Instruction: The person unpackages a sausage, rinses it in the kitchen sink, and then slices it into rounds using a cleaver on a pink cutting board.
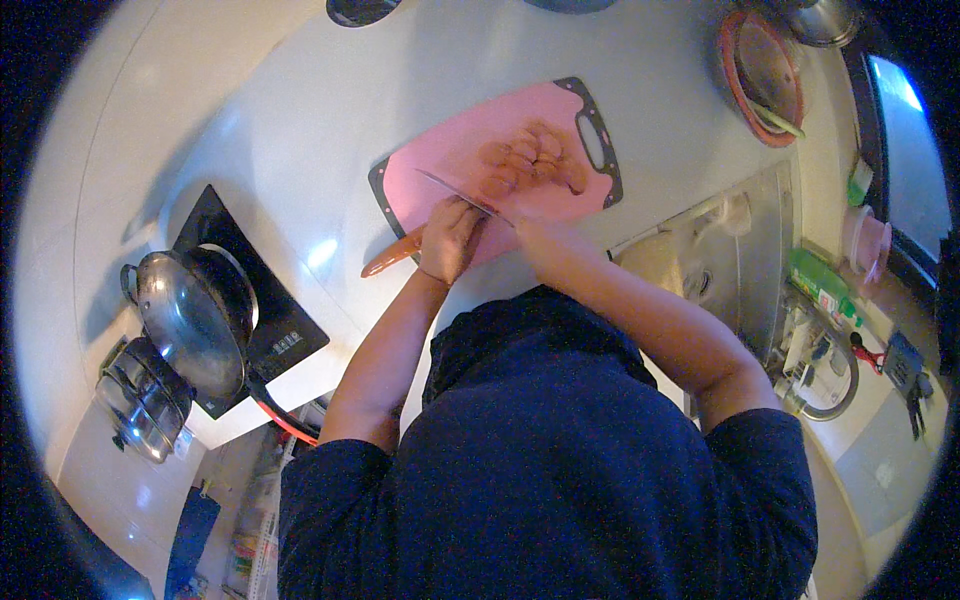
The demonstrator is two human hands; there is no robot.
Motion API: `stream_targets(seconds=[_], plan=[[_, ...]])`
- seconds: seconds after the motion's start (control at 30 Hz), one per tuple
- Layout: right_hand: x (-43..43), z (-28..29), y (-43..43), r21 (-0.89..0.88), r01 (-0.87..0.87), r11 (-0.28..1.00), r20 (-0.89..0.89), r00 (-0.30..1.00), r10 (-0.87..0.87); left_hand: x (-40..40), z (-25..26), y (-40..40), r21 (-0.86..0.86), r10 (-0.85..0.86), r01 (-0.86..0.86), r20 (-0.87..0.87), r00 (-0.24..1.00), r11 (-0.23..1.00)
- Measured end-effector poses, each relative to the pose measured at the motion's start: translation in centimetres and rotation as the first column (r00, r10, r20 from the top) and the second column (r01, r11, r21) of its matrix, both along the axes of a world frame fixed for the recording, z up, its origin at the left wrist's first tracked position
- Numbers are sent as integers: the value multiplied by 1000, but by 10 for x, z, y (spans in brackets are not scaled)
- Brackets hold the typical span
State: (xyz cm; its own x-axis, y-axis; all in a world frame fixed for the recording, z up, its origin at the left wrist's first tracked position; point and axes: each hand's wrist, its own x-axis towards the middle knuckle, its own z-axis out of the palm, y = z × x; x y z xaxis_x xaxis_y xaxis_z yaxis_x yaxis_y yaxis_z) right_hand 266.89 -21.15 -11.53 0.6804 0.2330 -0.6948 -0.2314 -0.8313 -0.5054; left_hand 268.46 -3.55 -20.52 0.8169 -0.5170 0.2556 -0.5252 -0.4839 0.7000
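Note:
A pink cutting board (439,161) with dark corners and a dark handle lies on the counter before me. My left hand (450,236) grips a long reddish-brown sausage (394,253), whose uncut end sticks out past the board's near-left edge. In my right hand (544,244) is a kitchen knife (450,187); its handle is hidden by the fingers. The blade lies across the sausage just beyond my left fingers, its tip pointing to the far left. Several cut slices (532,154) are heaped on the board's right half, near the handle.
On the left, a steel wok (195,322) sits on a black induction cooktop (281,319), near a lidded pot (146,397). To the right are a steel sink (694,255), a curved faucet (844,390) and a green bottle (817,281). A red-rimmed basket (726,64) stands at the back right.

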Motion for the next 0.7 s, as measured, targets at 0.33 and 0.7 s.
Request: stream_targets(seconds=[0.33, 0.7], plan=[[-6, -46, 16, -9, 92, 996, 103, 991, -90, -5, -8, 4, -13, -4, 4, -15, 1000, 1000], [5, -54, 23, -1, 86, 996, 61, 994, -86, -2, -1, 1, -31, -10, 10, 17, 1000, 999]])
